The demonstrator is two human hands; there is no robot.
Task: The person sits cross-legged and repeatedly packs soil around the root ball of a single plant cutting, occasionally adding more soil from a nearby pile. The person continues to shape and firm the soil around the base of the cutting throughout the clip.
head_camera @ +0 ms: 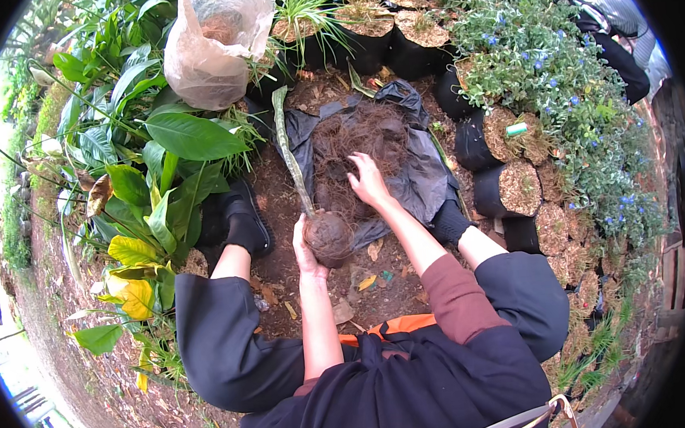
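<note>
My left hand (305,248) cups a round brown fibre-covered ball (328,238) from its left side and below. A long, mottled green leaf (285,138), like a snake plant's, rises from the ball. My right hand (369,182) is over the near part of a heap of brown coir fibre (367,134), fingers apart; whether the fingertips touch the strands cannot be told. Beneath the heap spreads a crumpled black plastic sheet (419,181), lying on the soil between my feet.
Leafy plants (138,190) crowd the left. A translucent plastic bag (210,75) with fibre inside stands at upper left. Black grow bags (478,140) line the back and right, one bearing a small green cylinder (516,129). Blue-flowered plants (550,69) grow behind; a person (623,30) is at upper right.
</note>
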